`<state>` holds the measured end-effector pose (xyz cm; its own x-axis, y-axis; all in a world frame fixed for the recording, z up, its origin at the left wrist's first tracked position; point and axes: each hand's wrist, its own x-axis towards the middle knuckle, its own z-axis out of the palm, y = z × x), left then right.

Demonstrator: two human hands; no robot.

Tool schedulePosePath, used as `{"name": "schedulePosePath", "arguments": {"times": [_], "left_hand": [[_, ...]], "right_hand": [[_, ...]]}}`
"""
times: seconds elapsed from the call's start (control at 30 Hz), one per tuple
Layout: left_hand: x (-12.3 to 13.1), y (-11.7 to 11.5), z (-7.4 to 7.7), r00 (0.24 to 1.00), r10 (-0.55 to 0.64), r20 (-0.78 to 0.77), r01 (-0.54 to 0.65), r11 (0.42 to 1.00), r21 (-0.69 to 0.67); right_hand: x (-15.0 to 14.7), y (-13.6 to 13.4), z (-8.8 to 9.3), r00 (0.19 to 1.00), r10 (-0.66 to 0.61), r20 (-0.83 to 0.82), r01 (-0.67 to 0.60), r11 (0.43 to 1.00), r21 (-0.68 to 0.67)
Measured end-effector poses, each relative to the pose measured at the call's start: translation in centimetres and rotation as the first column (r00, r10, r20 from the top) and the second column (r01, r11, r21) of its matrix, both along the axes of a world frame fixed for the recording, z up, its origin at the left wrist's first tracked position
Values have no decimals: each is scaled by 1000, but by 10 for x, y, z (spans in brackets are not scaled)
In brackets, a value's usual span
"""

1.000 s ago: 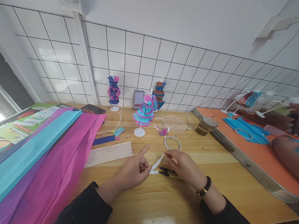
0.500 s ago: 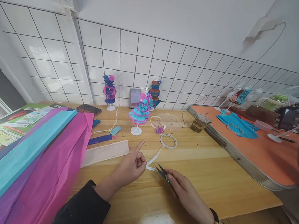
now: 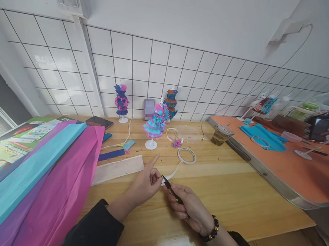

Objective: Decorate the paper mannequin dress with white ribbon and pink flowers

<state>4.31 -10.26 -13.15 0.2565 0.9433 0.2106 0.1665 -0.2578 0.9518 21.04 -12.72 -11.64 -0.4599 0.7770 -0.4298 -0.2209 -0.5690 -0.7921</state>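
Observation:
My left hand (image 3: 146, 183) is closed in a pinch with the index finger stretched out. Thumb and fingers meet at the loose end of a white tape strip (image 3: 173, 174), which runs back to a tape roll (image 3: 187, 156) lying flat on the table. My right hand (image 3: 186, 204) grips dark small scissors (image 3: 173, 192), their blades pointing at the left fingertips and crossing the strip; the blades look close together. Beyond the hands stands a mini dress form (image 3: 155, 124) in a pink and turquoise ruffled paper dress.
Left lie pink, purple and turquoise paper sheets (image 3: 64, 169), a pale paper strip (image 3: 119, 168) and a dark blue strip (image 3: 111, 155). Behind are two dressed forms (image 3: 121, 102) and a phone (image 3: 99, 122). Right, a brown cup (image 3: 222, 135) stands by an orange-topped table (image 3: 284, 167).
My right hand has moved left and turned, bringing the scissors from beside the strip up to my left fingertips. The blades, apart before, now look nearly together. My left hand keeps its pinch.

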Motion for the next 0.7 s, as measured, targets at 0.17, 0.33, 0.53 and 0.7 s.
{"name": "schedulePosePath", "arguments": {"times": [0.17, 0.33, 0.53, 0.7], "left_hand": [[-1, 1, 2, 999, 38, 9, -38, 999, -3], [-2, 4, 9, 982, 127, 139, -122, 991, -48], [-3, 6, 16, 900, 128, 417, -46, 978, -202], [-3, 5, 18, 868, 117, 482, -3, 973, -230]], "right_hand": [[6, -1, -1, 964, -17, 267, -32, 983, 180], [30, -1, -4, 615, -279, 737, -408, 687, 601], [43, 2, -6, 347, -470, 811, -680, 470, 563], [25, 4, 7, 519, -493, 698, -630, 330, 702]]}}
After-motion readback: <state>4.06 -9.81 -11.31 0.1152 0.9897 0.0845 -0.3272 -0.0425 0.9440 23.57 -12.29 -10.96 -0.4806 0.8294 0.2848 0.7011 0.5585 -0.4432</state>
